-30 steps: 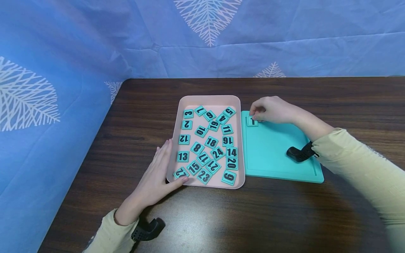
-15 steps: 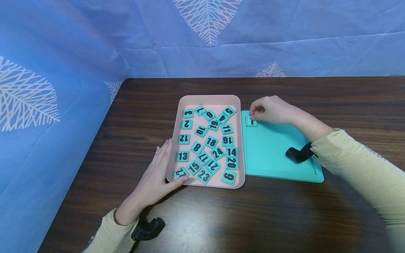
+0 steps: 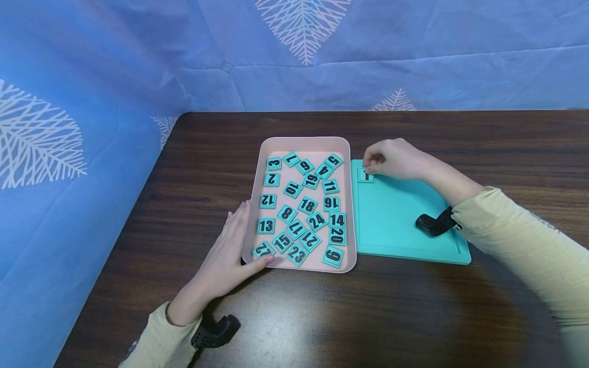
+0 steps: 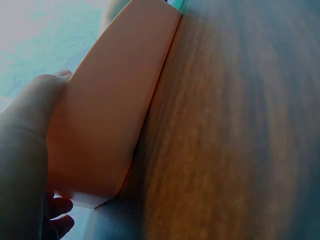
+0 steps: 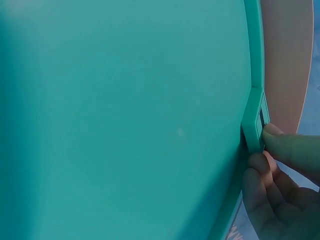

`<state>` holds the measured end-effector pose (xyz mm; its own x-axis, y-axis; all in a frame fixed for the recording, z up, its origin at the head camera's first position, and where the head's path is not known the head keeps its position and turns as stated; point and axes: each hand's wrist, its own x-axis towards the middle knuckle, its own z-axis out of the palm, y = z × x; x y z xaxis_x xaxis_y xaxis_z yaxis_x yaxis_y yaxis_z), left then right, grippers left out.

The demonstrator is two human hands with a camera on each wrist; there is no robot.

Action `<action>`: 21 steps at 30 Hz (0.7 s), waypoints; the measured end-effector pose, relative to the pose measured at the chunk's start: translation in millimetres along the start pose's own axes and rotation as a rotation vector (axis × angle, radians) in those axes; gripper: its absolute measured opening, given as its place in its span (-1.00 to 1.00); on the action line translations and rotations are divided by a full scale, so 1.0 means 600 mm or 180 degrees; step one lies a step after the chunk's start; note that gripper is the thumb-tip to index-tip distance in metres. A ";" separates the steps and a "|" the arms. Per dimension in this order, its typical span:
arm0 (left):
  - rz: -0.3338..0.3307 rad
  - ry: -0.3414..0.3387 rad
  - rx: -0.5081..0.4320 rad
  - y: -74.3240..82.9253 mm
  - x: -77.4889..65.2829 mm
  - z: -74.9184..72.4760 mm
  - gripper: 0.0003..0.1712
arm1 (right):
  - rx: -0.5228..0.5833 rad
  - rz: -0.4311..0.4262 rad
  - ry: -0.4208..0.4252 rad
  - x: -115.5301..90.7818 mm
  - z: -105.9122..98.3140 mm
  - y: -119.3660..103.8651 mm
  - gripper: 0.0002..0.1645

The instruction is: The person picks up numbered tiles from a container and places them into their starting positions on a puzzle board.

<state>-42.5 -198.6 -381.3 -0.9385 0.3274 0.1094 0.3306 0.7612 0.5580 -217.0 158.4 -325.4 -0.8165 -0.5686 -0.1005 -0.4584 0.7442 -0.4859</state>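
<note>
A pink tray lies on the table with several square turquoise number tiles spread inside, turned at various angles. My left hand rests at the tray's near left corner, fingers straight along its left side, thumb on the near rim. To the right of the tray is a flat turquoise board with a raised edge. My right hand pinches a tile marked 1 at the board's far left corner. In the right wrist view, that tile sits against the raised edge between thumb and fingers.
The dark wooden table extends in front and to both sides. A blue cloth with white leaf patterns hangs behind and at the left. Black devices are strapped to both wrists. The tray's right wall adjoins the board.
My right hand and the tile marked 1 have shifted very slightly left along the board's corner. The left hand and the tray stay in place.
</note>
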 end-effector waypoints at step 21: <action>0.0052 0.0033 0.0061 -0.001 -0.001 -0.001 0.19 | 0.0044 0.0041 0.0008 0.002 0.002 -0.002 -0.95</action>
<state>-42.3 -199.6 -381.4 -0.9339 0.3343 0.1269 0.3477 0.7664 0.5401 -217.4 156.5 -326.0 -0.8231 -0.5582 -0.1045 -0.4431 0.7464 -0.4965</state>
